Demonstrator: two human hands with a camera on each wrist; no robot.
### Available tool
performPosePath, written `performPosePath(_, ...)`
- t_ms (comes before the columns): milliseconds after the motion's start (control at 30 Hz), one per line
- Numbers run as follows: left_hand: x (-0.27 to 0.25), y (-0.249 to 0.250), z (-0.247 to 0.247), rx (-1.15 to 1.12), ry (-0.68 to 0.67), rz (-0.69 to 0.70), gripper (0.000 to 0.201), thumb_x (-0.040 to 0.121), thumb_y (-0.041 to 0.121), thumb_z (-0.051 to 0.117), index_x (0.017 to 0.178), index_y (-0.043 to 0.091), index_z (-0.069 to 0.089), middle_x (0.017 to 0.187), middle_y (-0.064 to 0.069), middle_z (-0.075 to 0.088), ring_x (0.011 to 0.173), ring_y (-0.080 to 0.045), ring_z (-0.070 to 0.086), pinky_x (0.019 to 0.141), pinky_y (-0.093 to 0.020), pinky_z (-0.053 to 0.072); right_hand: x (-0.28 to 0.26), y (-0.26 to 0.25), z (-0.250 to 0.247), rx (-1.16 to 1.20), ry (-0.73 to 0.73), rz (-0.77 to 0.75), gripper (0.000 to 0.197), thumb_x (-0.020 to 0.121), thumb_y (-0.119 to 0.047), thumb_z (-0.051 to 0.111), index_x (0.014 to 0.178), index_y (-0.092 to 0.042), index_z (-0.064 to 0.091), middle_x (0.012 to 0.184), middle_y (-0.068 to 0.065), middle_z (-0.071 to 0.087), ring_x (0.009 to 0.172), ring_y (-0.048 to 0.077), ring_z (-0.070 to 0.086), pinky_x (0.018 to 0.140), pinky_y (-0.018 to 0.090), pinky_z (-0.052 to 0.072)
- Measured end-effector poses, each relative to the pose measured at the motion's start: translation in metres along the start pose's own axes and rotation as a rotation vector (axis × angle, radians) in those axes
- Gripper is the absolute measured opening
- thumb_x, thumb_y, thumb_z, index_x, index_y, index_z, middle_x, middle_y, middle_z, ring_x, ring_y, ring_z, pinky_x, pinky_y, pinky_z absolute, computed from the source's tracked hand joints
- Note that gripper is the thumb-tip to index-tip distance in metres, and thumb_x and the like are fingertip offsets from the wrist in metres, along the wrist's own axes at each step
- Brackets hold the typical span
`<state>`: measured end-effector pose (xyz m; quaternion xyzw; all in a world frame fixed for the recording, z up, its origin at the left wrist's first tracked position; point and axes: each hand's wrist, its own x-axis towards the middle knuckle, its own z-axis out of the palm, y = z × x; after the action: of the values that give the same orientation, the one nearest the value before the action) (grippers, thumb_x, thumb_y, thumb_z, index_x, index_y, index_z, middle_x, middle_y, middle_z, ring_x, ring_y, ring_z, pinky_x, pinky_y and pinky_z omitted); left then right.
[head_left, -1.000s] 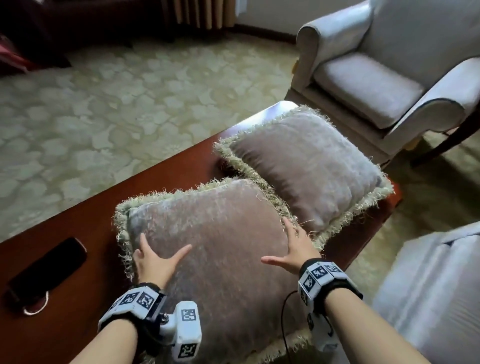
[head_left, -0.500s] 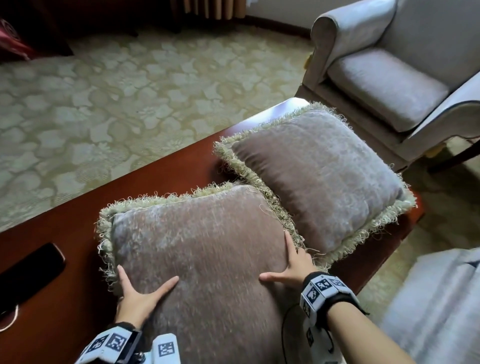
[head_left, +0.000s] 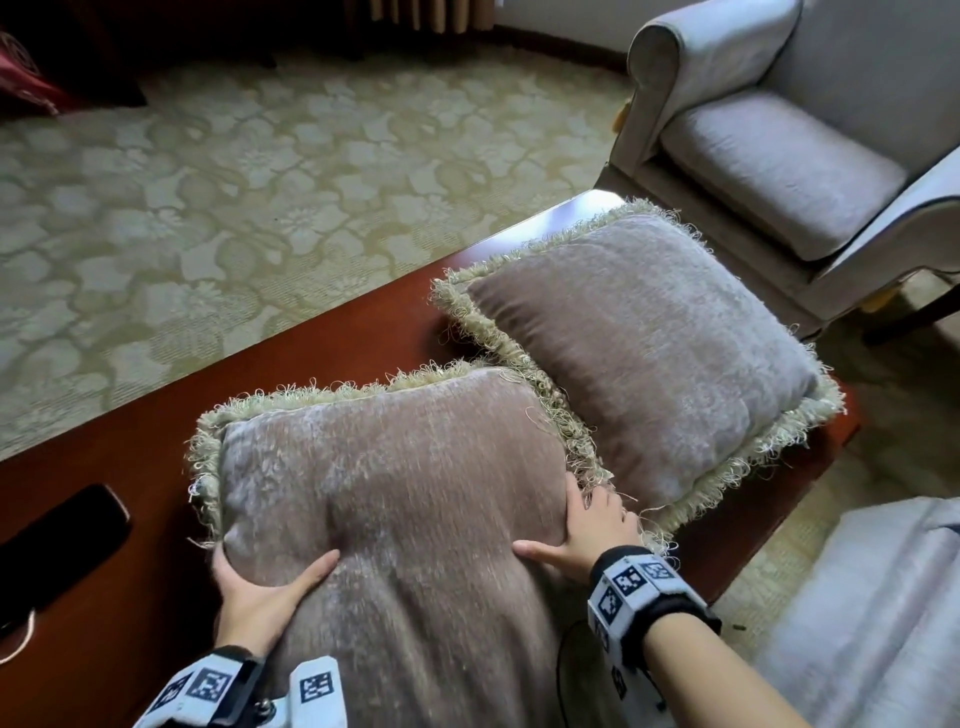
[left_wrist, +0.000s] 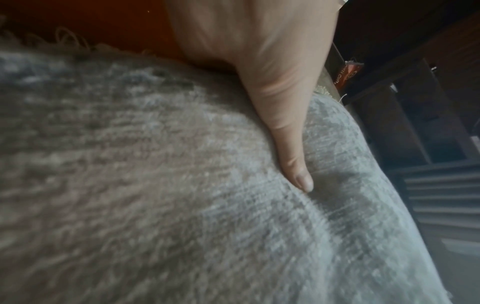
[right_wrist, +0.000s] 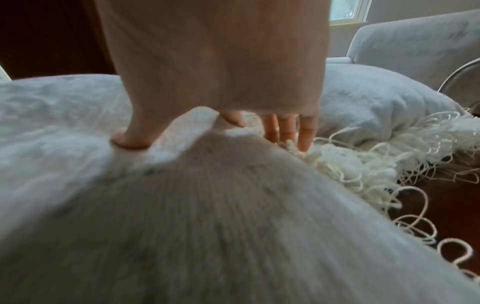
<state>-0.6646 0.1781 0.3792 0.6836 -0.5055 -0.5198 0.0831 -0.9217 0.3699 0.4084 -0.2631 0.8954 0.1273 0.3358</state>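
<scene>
So that it seemingly lifts level, the near cushion (head_left: 395, 467) is gripped edgewise by left hand (head_left: 260, 597) and right hand (head_left: 587, 535), fingers (right_wrist: 303, 131) curled round, thumbs on top

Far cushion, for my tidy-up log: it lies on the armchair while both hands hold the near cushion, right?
No. In the head view the far cushion lies on the wooden table, not the armchair; left hand and right hand do hold the near cushion.

Left hand (head_left: 260, 597), right hand (head_left: 587, 540) grip near cushion (head_left: 395, 493) sides; far cushion (head_left: 649, 353) touching, on wooden table (head_left: 311, 353).
</scene>
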Motion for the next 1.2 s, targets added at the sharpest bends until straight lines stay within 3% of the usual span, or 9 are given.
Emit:
performPosePath(100, 0.0, 0.009, -0.007, 0.048, 0.043, 0.066, 0.121, 0.051, 0.03, 0.09, 0.144, 0.032, 0.012, 0.145, -0.014, 0.038, 0.13, -0.034, 0.041, 0.112, -0.044, 0.027, -0.007, -0.01, 0.009, 0.017, 0.087, 0.003, 0.13, 0.044, -0.095, 0.021, 0.149, -0.025, -0.007, 0.143, 0.012, 0.027, 0.128, 0.03, 0.032, 0.104, 0.043, 0.03)
performPosePath(267, 0.012, 0.017, -0.03, 0.121, 0.068, 0.129, 0.117, 0.055, 0.032, 0.088, 0.144, 0.031, 0.013, 0.148, -0.014, 0.034, 0.132, -0.037, 0.037, 0.112, -0.047, 0.027, -0.012, -0.02, 0.008, -0.039, 0.198, -0.074, 0.115, 0.058, -0.089, 0.041, 0.148, -0.036, -0.006, 0.14, 0.013, 0.029, 0.125, 0.03, 0.031, 0.103, 0.043, 0.026)
performPosePath(433, 0.027, 0.006, -0.06, 0.149, 0.093, 0.081, 0.121, 0.052, 0.038, 0.088, 0.144, 0.03, 0.009, 0.151, -0.013, 0.03, 0.135, -0.036, 0.033, 0.113, -0.048, 0.024, -0.016, -0.035, 0.013, -0.03, 0.17, -0.061, 0.137, 0.032, -0.099, 0.019, 0.149, -0.032, -0.008, 0.151, 0.014, 0.013, 0.136, 0.033, 0.019, 0.11, 0.049, 0.017)
performPosePath(533, 0.026, 0.0, -0.073, 0.17, -0.02, 0.041, 0.147, 0.032, 0.064, 0.082, 0.145, 0.038, -0.008, 0.154, -0.009, 0.024, 0.138, -0.033, 0.029, 0.115, -0.046, 0.022, -0.015, -0.041, 0.023, 0.269, 0.037, 0.064, 0.133, 0.045, -0.092, 0.047, 0.145, -0.035, -0.021, 0.156, 0.018, 0.005, 0.141, 0.036, 0.017, 0.112, 0.052, 0.02)
performPosePath(633, 0.022, -0.004, -0.07, 0.324, -0.194, 0.111, 0.154, 0.015, 0.084, 0.067, 0.134, 0.053, -0.025, 0.158, -0.003, 0.012, 0.142, -0.032, 0.022, 0.117, -0.042, 0.017, -0.01, -0.047, 0.033, 0.481, -0.059, 0.068, 0.136, 0.048, -0.084, 0.061, 0.14, -0.04, -0.029, 0.149, 0.021, 0.024, 0.133, 0.036, 0.035, 0.11, 0.046, 0.03)
performPosePath(700, 0.016, 0.0, -0.064, 0.426, -0.244, 0.15, 0.138, 0.032, 0.078, 0.071, 0.124, 0.061, -0.031, 0.158, -0.01, 0.009, 0.141, -0.035, 0.022, 0.116, -0.045, 0.019, -0.005, -0.048, 0.035, 0.553, -0.051, 0.011, 0.14, 0.039, -0.087, 0.062, 0.132, -0.048, -0.036, 0.143, 0.022, 0.035, 0.128, 0.035, 0.042, 0.109, 0.043, 0.034)
performPosePath(800, 0.006, 0.01, -0.056, 0.467, -0.23, 0.203, 0.132, 0.046, 0.063, 0.077, 0.123, 0.064, -0.03, 0.144, -0.027, 0.028, 0.131, -0.037, 0.036, 0.109, -0.046, 0.028, 0.0, -0.05, 0.035, 0.664, 0.05, -0.116, 0.136, 0.022, -0.094, 0.056, 0.114, -0.064, -0.04, 0.144, 0.017, 0.04, 0.128, 0.029, 0.045, 0.109, 0.042, 0.035)
performPosePath(1033, -0.02, 0.039, -0.054, 0.427, -0.166, 0.38, 0.128, 0.049, 0.049, 0.084, 0.131, 0.066, -0.013, 0.128, -0.031, 0.038, 0.122, -0.035, 0.041, 0.104, -0.044, 0.033, -0.032, -0.064, 0.01, 0.782, 0.206, -0.291, 0.136, 0.053, -0.049, 0.086, 0.134, -0.048, -0.024, 0.146, 0.012, 0.04, 0.128, 0.023, 0.045, 0.105, 0.027, 0.035)
performPosePath(1200, -0.057, 0.071, -0.069, 0.369, -0.124, 0.448, 0.13, 0.044, 0.046, 0.086, 0.136, 0.061, -0.005, 0.118, -0.031, 0.047, 0.112, -0.034, 0.045, 0.097, -0.042, 0.037, -0.071, -0.055, -0.019, 0.828, 0.285, -0.312, 0.131, 0.056, -0.046, 0.084, 0.138, -0.049, -0.018, 0.14, 0.011, 0.042, 0.124, 0.02, 0.044, 0.1, 0.021, 0.03)
